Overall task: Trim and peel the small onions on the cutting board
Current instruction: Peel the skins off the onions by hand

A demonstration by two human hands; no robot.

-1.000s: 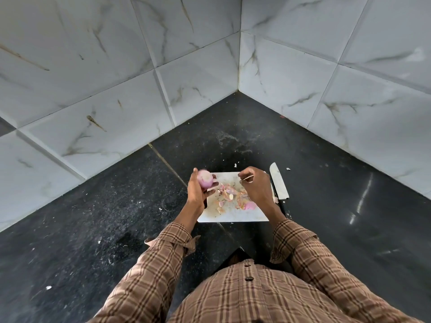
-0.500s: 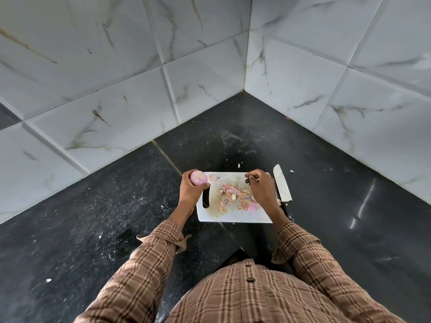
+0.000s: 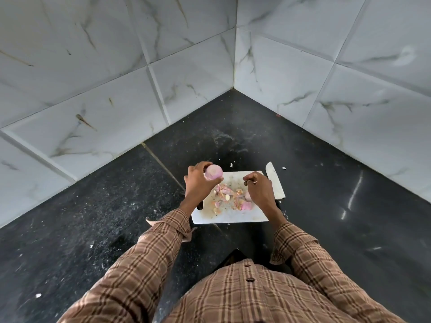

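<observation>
Black speckled counter (image 3: 93,217) in a corner of white marbled wall tiles (image 3: 116,89); no readable writing. Left hand (image 3: 198,183), fingers curled around a peeled pink onion (image 3: 213,172), held above white cutting board (image 3: 233,216) far-left corner. Peels (image 3: 225,194) mid-board, another onion (image 3: 247,206) beside. Right hand (image 3: 260,188) pinching a small scrap. Knife (image 3: 275,181) just right of board.

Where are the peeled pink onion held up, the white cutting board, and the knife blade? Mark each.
Peeled pink onion (image 3: 213,172), head view: its rounded front.
White rectangular cutting board (image 3: 233,216), head view: bare near edge.
Pale knife blade (image 3: 275,183), head view: flat of the blade.
</observation>
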